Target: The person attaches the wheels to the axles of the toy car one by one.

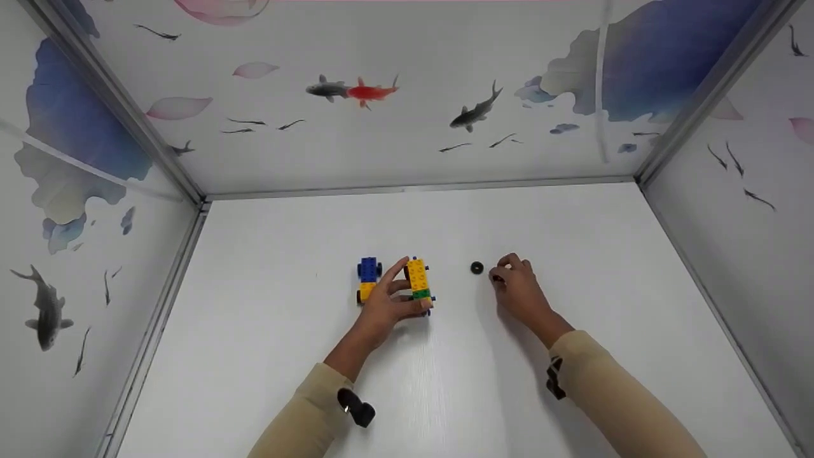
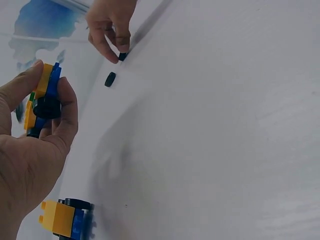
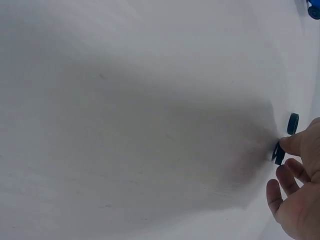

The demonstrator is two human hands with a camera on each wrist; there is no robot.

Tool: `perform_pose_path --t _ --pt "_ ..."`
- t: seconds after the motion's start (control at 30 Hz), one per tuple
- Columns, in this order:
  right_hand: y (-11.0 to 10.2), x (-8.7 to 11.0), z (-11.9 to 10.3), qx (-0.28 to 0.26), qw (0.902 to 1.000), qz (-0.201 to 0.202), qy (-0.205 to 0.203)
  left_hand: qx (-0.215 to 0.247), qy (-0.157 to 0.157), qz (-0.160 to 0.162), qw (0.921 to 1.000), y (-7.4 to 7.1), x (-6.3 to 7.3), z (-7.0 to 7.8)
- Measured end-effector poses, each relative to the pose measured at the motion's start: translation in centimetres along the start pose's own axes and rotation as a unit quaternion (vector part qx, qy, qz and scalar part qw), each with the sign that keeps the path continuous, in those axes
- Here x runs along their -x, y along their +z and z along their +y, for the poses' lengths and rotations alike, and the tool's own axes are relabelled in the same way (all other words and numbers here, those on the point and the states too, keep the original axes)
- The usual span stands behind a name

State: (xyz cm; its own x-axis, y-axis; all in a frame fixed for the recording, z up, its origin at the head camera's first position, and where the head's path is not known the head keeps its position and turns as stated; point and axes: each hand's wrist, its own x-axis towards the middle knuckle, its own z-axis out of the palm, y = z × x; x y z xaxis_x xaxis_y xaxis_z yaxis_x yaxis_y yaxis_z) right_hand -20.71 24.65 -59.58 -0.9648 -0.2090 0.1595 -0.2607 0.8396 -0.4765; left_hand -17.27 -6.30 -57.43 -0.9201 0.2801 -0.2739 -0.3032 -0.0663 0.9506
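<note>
My left hand (image 1: 386, 309) grips a toy brick car (image 1: 417, 277) between thumb and fingers, its yellow and green studded side facing up in the head view. Bare blue hubs stick out along its right side, while the left wrist view shows a black wheel (image 2: 47, 107) on another side. With thumb and fingertips, my right hand (image 1: 520, 290) pinches a small black tire (image 3: 278, 152) down by the tabletop. A second black tire (image 1: 477, 268) stands just left of those fingers.
Another toy car (image 1: 368, 278), blue and yellow with black wheels, rests on the white table (image 1: 267, 356) left of my left hand. Light panels with printed fish enclose the table at the back (image 1: 407, 152) and both sides. Each sleeve carries a dark wrist device.
</note>
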Motion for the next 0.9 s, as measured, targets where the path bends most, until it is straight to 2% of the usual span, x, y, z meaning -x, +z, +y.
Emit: perform_pose_path --t 0.23,0.4,0.6,0.77,0.9 --pt "-0.2 0.1 -0.3 -0.014 0.9997 -0.005 0.021 0.003 -0.004 0.003 1.0000 0.1 0.0 0.0" --pt "-0.3 -0.2 -1.3 -0.049 0.9984 -0.007 0.028 0.000 -0.013 0.005 0.9999 0.1 0.0 0.0" --pt "-0.2 -0.6 -2.7 -0.115 0.9932 -0.008 0.019 -0.022 -0.021 0.003 0.9995 0.1 -0.1 -0.2" --pt "-0.2 -0.8 -4.3 -0.142 0.9899 -0.007 -0.007 -0.029 -0.022 0.004 0.9993 0.1 0.0 -0.3" --pt "-0.3 -1.0 -5.6 -0.164 0.9862 -0.017 -0.011 -0.023 -0.021 -0.001 0.9995 0.3 0.1 -0.2"
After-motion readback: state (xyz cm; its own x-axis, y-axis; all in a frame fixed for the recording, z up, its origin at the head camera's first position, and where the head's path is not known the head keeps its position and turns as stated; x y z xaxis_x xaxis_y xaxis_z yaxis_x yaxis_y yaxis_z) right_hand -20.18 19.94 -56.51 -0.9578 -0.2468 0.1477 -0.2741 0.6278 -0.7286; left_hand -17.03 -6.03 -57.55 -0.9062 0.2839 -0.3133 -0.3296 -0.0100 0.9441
